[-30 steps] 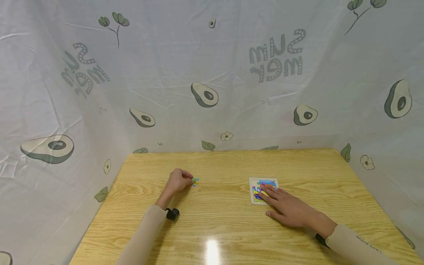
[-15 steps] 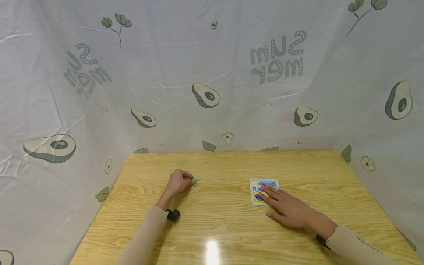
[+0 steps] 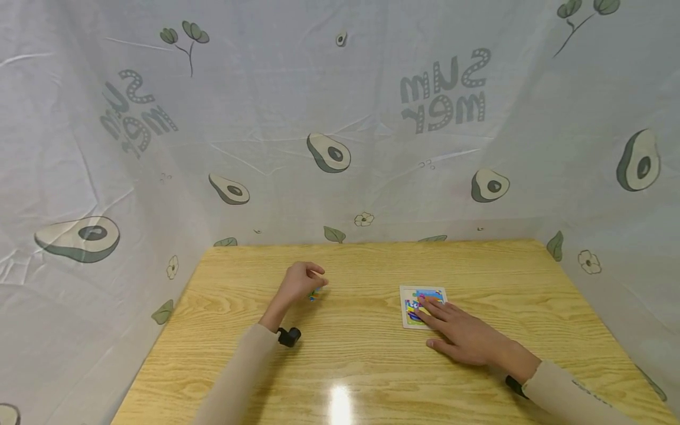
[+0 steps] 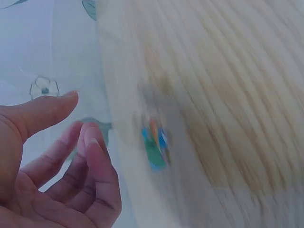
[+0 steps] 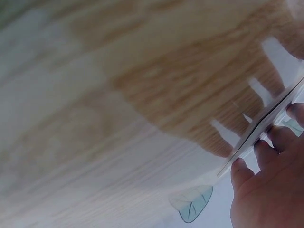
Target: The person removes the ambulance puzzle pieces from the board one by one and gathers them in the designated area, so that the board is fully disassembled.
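A small puzzle piece (image 4: 155, 148), green, blue and orange, lies on the table in the left wrist view, slightly blurred. Just above it hovers my left hand (image 3: 300, 282), which partly hides the piece in the head view. Thumb and fingers (image 4: 102, 166) are apart there, with nothing between them. Toward the right of the table lies a square puzzle board (image 3: 404, 321) with a pale frame and a colourful picture. My right hand (image 3: 462, 335) rests on it with fingers spread, covering its lower right part. Part of its picture area is bare and pale.
The wood-grain table (image 3: 350, 342) reaches back to a pale curtain (image 3: 372, 189) printed with avocados, which also hangs on both sides. A black camera strap (image 3: 289, 337) sits on the left wrist. Light glares off the table's front.
My left hand has let go of the puzzle piece and lifted slightly, up and to the right. The piece stays on the table. My right hand and the board have not moved.
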